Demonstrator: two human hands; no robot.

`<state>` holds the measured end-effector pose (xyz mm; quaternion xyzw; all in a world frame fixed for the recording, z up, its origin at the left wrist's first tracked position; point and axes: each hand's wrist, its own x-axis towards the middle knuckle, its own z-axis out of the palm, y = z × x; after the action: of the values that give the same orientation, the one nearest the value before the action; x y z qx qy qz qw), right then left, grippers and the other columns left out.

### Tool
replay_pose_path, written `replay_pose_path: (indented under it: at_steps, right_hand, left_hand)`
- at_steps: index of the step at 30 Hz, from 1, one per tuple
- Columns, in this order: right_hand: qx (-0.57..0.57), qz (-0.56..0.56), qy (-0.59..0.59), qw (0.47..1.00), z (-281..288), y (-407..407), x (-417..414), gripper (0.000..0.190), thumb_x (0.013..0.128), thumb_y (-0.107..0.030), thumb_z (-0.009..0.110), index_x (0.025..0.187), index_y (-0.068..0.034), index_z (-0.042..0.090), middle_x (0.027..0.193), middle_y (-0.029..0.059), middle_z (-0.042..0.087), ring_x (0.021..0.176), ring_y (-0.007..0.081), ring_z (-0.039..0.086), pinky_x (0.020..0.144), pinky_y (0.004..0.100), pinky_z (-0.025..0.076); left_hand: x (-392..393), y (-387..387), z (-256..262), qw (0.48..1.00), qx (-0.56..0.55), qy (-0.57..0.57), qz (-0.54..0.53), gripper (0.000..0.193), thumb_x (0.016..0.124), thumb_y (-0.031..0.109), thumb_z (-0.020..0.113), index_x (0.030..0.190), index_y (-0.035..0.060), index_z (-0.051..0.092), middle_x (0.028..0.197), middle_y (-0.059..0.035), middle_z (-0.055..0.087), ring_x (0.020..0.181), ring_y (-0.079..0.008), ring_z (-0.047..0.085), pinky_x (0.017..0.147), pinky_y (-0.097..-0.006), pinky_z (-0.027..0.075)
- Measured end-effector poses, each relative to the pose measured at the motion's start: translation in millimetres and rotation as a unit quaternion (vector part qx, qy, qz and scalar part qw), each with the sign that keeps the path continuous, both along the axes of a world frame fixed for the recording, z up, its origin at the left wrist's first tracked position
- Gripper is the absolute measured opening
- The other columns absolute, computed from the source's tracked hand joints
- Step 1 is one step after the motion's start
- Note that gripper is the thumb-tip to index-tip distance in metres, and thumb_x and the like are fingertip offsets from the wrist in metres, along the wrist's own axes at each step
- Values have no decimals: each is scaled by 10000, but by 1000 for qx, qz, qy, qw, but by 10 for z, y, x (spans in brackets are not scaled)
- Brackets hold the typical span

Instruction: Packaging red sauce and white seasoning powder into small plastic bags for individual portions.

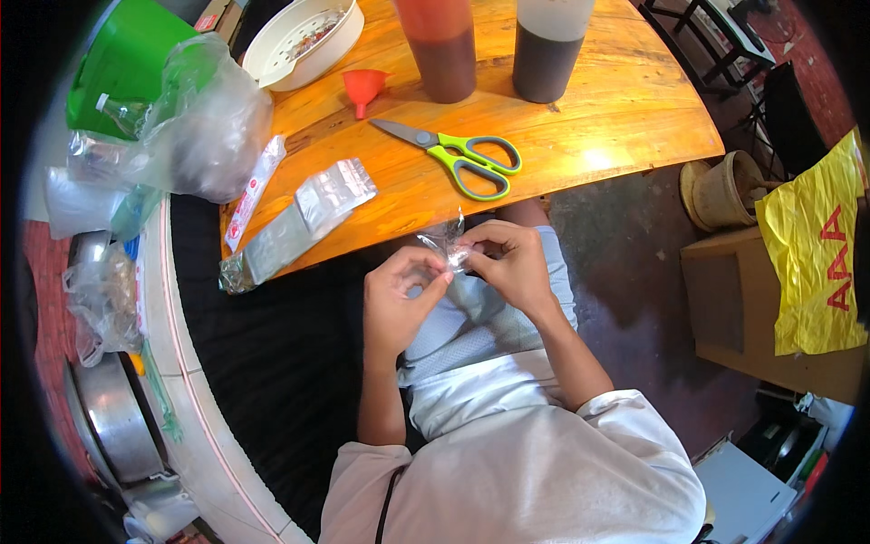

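Over my lap, just off the table's near edge, my left hand (408,292) and my right hand (510,262) pinch a small clear plastic piece (448,246) between thumbs and fingers. Green-handled scissors (469,153) lie on the wooden table (612,122) beyond my hands, blades towards the left. A stack of flat clear plastic bags (299,224) lies to the left, beside a long white wrapper with red print (255,190). Farther back are a red funnel (363,87), a container of dark red liquid (442,61) and a container of dark liquid (547,61).
A white perforated basket (272,76) holds small bits at the back left. Plastic bags (211,129) and a green tub (129,61) stand left of the table. Metal pots (119,415) lie farther down the left. A cardboard box (741,299) with a yellow bag (809,251) is at the right.
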<state>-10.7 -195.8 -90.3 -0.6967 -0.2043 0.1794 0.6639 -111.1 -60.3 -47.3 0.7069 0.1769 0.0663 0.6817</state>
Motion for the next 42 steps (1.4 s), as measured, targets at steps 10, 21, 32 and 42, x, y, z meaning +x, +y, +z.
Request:
replay_pose_path:
  at_steps: [10, 21, 32, 42]
  right_hand:
    - [132, 190, 238, 943, 79, -159, 209, 161, 762, 33, 704, 922, 52, 695, 876, 82, 702, 801, 119, 653, 737, 235, 517]
    - [232, 317, 322, 861, -124, -144, 255, 213, 908, -212, 648, 967, -8, 639, 817, 6, 625, 725, 64, 553, 653, 206, 431]
    - [294, 239, 275, 884, -80, -118, 224, 189, 895, -105, 654, 1020, 24, 597, 819, 76, 629, 607, 90, 568, 504, 194, 419]
    - [345, 238, 264, 868, -168, -114, 221, 142, 899, -66, 630, 1007, 23, 612, 805, 91, 621, 602, 108, 566, 508, 211, 413]
  left_hand:
    - [28, -35, -71, 970, -235, -58, 25, 175, 879, 6, 536, 993, 61, 414, 799, -94, 618, 682, -85, 541, 575, -204, 372]
    - [73, -48, 15, 980, 80, -91, 161, 192, 913, 51, 583, 1091, 13, 523, 922, -71, 624, 715, -62, 523, 590, -197, 400]
    - [52, 20, -29, 949, -305, -53, 60, 82, 920, 108, 562, 942, 30, 546, 754, -65, 576, 630, -147, 539, 573, -262, 411]
    - [50, 39, 5, 955, -291, -33, 48, 171, 943, 177, 568, 1010, 21, 558, 794, -74, 612, 639, -154, 576, 557, -257, 418]
